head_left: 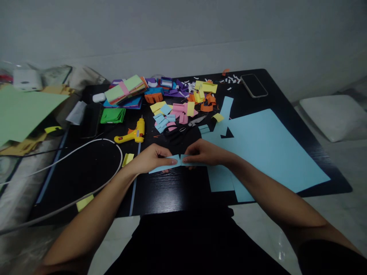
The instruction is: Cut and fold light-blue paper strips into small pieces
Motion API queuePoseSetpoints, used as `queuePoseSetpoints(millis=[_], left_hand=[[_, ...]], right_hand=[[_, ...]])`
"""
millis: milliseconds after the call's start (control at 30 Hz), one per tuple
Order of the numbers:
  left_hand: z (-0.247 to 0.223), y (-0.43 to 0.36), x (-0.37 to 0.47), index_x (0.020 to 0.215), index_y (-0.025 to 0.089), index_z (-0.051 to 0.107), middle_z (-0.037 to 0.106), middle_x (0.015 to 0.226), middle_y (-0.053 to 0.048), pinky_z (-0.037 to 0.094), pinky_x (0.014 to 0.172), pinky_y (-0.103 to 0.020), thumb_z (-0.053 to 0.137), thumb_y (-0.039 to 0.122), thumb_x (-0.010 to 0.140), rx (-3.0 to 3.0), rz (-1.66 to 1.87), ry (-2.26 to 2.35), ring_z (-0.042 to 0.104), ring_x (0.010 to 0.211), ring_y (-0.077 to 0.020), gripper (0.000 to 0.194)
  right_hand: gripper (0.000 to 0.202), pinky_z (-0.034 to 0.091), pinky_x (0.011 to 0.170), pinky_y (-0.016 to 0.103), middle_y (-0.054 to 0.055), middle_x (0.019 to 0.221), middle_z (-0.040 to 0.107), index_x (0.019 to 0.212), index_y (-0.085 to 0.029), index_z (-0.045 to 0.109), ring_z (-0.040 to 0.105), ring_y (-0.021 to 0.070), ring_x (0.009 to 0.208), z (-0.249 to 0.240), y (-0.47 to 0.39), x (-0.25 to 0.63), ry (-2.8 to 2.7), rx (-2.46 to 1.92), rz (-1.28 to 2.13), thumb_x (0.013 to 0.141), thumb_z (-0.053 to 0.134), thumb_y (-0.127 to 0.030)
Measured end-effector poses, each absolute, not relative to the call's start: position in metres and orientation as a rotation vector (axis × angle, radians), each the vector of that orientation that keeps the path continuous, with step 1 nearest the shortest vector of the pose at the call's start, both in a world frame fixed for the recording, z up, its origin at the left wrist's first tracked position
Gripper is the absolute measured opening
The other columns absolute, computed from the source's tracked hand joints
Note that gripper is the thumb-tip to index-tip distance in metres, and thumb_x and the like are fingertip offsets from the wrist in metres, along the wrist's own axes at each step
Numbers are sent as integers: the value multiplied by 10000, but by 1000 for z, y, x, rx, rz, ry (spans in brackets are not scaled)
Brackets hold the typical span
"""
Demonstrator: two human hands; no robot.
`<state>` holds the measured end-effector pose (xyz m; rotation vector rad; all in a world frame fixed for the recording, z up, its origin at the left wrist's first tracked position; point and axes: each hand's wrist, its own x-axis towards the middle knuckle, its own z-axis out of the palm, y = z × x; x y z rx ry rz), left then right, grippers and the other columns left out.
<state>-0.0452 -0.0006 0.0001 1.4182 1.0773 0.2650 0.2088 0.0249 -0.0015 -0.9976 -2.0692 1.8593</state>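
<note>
Just above the front of the dark table, a light blue paper strip is stretched between my two hands. My left hand pinches its left half, thumb on top and fingers beneath. On the other half, my right hand grips the same way. A narrow gap, a cut or a tear, shows in the strip between my thumbs; whether the halves are still joined I cannot tell. Beyond my hands lie black-handled scissors, their blades pointing right. Beside my right forearm is a large light blue sheet with pieces cut out of it.
A yellow glue gun lies left of the scissors. Folded pink pieces and other coloured bits cover the table's middle. A phone rests at the back right. A white cable loops across the left side.
</note>
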Motion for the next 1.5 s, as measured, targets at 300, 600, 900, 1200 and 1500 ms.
queuePoseSetpoints(millis=[300,600,900,1200,1500], left_hand=[[2,-2,-44,857,151,779,715,727,-7,447,611,-202,739,394,862,1597,253,911,612,665,-120,247],[10,-4,-42,913,150,773,729,791,-2,463,684,-213,731,334,858,1675,175,793,629,729,-136,196],[2,-3,-45,901,153,780,732,756,-15,473,660,-211,752,364,862,1614,207,829,646,700,-132,216],[11,-4,-46,949,163,787,772,863,-42,488,722,-221,702,368,924,1870,229,795,699,782,-154,223],[14,-9,-38,969,166,779,774,886,-40,476,720,-196,684,285,946,2003,302,707,707,787,-129,154]], right_hand=[[299,424,640,246,19,792,721,945,-151,774,601,125,703,8,24,208,-2211,-839,1945,851,768,-435],[290,452,697,244,18,814,723,942,-135,760,626,131,740,8,21,206,-2280,-674,1937,903,724,-420],[225,491,757,261,41,869,760,979,-144,773,675,146,799,9,20,206,-2204,-681,2008,868,769,-339],[186,479,730,252,23,833,762,924,-163,784,671,136,776,6,20,205,-2259,-711,1919,890,748,-343],[235,409,608,228,7,741,729,891,-145,800,598,104,648,-1,19,203,-2301,-733,1856,868,775,-377]])
